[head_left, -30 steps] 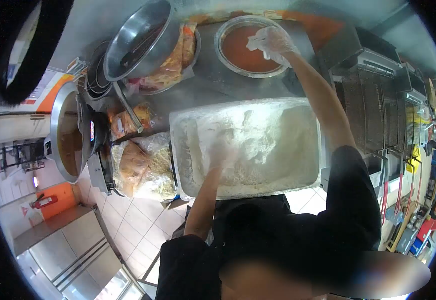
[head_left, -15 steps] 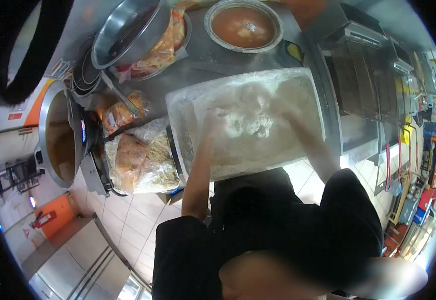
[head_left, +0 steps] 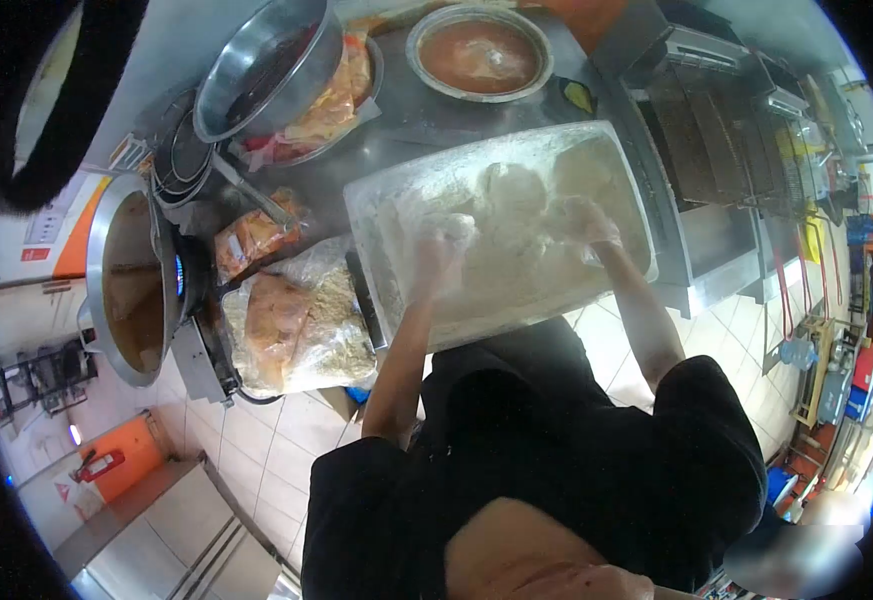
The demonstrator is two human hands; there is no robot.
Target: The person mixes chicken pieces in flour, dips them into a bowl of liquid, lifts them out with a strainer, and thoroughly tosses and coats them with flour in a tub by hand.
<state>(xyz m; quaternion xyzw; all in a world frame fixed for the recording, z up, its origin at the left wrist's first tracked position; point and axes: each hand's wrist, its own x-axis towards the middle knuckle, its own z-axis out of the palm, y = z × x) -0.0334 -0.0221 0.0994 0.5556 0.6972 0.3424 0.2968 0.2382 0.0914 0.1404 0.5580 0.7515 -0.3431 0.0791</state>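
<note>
A large white tub (head_left: pixel 611 131) holds pale flour (head_left: pixel 501 285) with rounded, flour-covered lumps (head_left: pixel 514 188) toward its far side. Over the tub's left part is my left hand (head_left: pixel 443 240), in a thin clear glove dusted white. Its fingers are curled in, and what they hold, if anything, is hidden. On the other side, my right hand (head_left: pixel 590 222), also gloved, is beside the lumps near the right wall. The fingers there bend inward too, and I cannot make out anything between them.
Left of the tub lie a bag of crumbly pale mix (head_left: pixel 341 350) and a bag of orange food (head_left: pixel 256 238). A big pot (head_left: pixel 96 300) of brown liquid is beside a lit burner. Behind are a steel bowl (head_left: pixel 218 110) and a basin (head_left: pixel 418 75) of reddish liquid. Fryers (head_left: pixel 696 150) stand right.
Both hands have come out of a fast, blurred motion and are clearer now. The bright heap of white flour between them has flattened and spread. The view has shifted slightly.
</note>
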